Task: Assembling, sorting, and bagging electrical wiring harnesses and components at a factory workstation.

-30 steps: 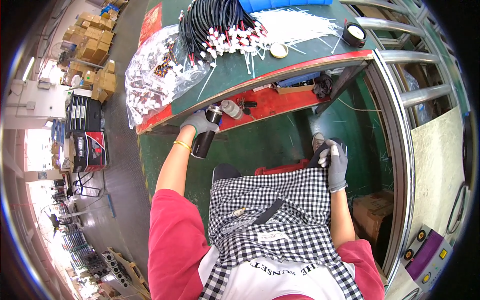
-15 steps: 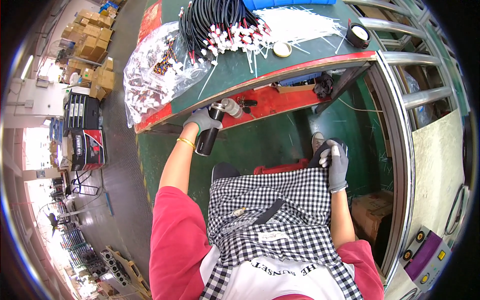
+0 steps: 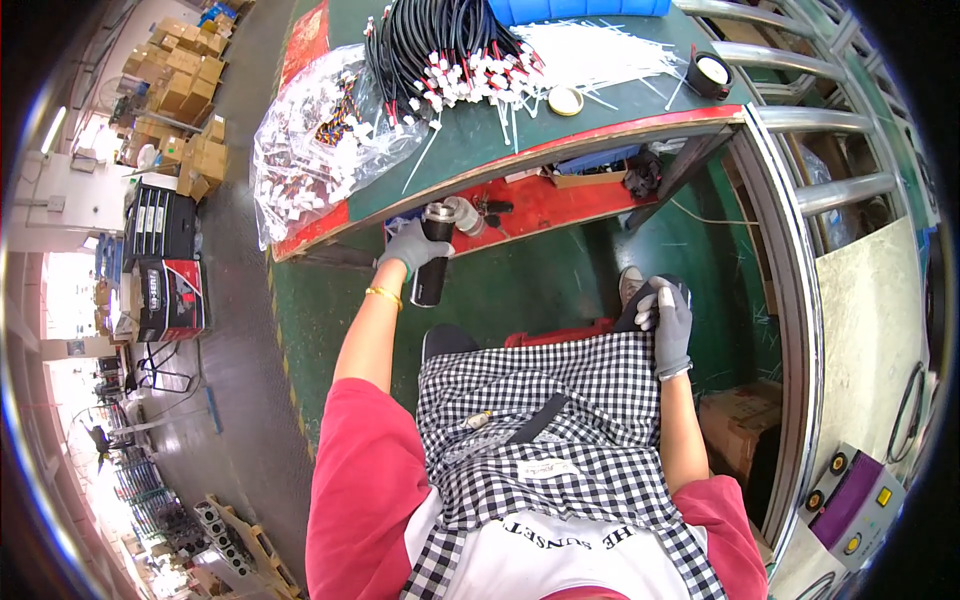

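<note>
My left hand, in a grey glove, is wrapped round a black vacuum flask with a metal band near its top. The flask is held nearly upright just in front of the bench's edge, over the floor. A clear plastic bottle stands just beyond it on the red lower shelf. On my right knee rests my right hand, gloved too, with its fingers curled in and nothing visible in them.
On the green bench top are a bundle of black cables with white connectors, a clear bag of wires, white cable ties, a round lid and a black cup-like container. A metal roller rack adjoins at right.
My left hand has shifted slightly to the right with the flask, which now stands more upright. My right hand stays on the knee.
</note>
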`<move>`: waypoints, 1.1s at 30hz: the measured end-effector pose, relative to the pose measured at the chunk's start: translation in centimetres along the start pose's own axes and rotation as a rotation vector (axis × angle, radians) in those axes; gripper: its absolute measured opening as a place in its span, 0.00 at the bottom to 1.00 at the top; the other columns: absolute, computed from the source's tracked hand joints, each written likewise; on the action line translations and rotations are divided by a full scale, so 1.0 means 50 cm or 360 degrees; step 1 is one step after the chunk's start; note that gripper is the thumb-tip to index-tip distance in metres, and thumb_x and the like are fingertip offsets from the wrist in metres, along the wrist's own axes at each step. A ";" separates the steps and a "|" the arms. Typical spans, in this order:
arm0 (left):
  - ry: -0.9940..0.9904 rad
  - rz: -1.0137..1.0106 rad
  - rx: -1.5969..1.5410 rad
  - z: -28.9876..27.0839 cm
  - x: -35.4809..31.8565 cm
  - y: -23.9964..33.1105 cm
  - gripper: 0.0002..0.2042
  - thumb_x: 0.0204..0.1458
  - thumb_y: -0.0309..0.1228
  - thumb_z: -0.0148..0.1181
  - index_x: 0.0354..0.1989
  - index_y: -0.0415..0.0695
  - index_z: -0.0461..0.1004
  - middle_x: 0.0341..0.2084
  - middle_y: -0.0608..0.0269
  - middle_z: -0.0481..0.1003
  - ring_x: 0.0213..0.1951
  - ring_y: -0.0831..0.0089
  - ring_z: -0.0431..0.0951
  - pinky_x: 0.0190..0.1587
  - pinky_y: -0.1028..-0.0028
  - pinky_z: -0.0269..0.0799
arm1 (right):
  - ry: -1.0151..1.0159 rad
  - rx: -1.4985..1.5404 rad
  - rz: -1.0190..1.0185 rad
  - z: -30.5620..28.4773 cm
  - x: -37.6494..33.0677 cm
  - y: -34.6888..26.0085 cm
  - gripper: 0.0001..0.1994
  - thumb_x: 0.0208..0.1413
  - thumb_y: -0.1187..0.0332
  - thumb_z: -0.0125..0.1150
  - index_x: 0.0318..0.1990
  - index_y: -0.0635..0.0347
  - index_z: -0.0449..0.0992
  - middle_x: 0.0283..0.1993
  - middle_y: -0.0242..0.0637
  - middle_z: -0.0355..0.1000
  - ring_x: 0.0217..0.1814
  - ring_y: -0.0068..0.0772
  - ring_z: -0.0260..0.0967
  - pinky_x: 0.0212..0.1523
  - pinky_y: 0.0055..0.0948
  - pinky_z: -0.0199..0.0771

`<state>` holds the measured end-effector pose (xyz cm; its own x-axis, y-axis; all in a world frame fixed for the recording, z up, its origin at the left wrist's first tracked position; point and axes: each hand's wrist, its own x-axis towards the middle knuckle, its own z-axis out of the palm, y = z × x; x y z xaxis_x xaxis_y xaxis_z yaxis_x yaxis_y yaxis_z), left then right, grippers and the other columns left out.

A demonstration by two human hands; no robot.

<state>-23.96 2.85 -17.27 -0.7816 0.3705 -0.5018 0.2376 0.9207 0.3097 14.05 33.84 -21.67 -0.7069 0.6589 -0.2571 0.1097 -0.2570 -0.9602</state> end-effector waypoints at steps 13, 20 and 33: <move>0.0558 0.0300 -0.0830 0.227 -0.225 0.077 0.38 0.37 0.41 0.81 0.59 0.43 0.72 0.50 0.54 0.81 0.52 0.58 0.82 0.55 0.62 0.76 | -0.0084 -0.0249 -0.0600 0.102 0.130 -0.253 0.16 0.66 0.64 0.61 0.56 0.64 0.78 0.40 0.31 0.78 0.44 0.23 0.75 0.48 0.23 0.73; 0.0520 0.0513 -0.0748 0.250 -0.320 0.117 0.41 0.36 0.45 0.81 0.60 0.43 0.70 0.51 0.51 0.79 0.53 0.53 0.81 0.55 0.60 0.77 | 0.0262 -0.1334 -0.1177 0.195 0.235 -0.439 0.20 0.54 0.59 0.71 0.54 0.53 0.79 0.49 0.43 0.77 0.48 0.45 0.77 0.52 0.40 0.76; 0.0533 0.0553 -0.0713 0.218 -0.381 0.110 0.40 0.38 0.49 0.78 0.61 0.49 0.69 0.56 0.55 0.77 0.57 0.54 0.78 0.59 0.61 0.75 | 0.0413 -0.1516 -0.1107 0.015 0.468 -0.486 0.30 0.50 0.45 0.70 0.57 0.53 0.81 0.50 0.48 0.81 0.54 0.50 0.78 0.55 0.45 0.75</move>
<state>-1.47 2.20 -14.78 -0.8571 0.5121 -0.0555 0.3021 0.5870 0.7511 -5.68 55.00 -4.30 -0.6701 0.5996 0.4375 0.3095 0.7614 -0.5696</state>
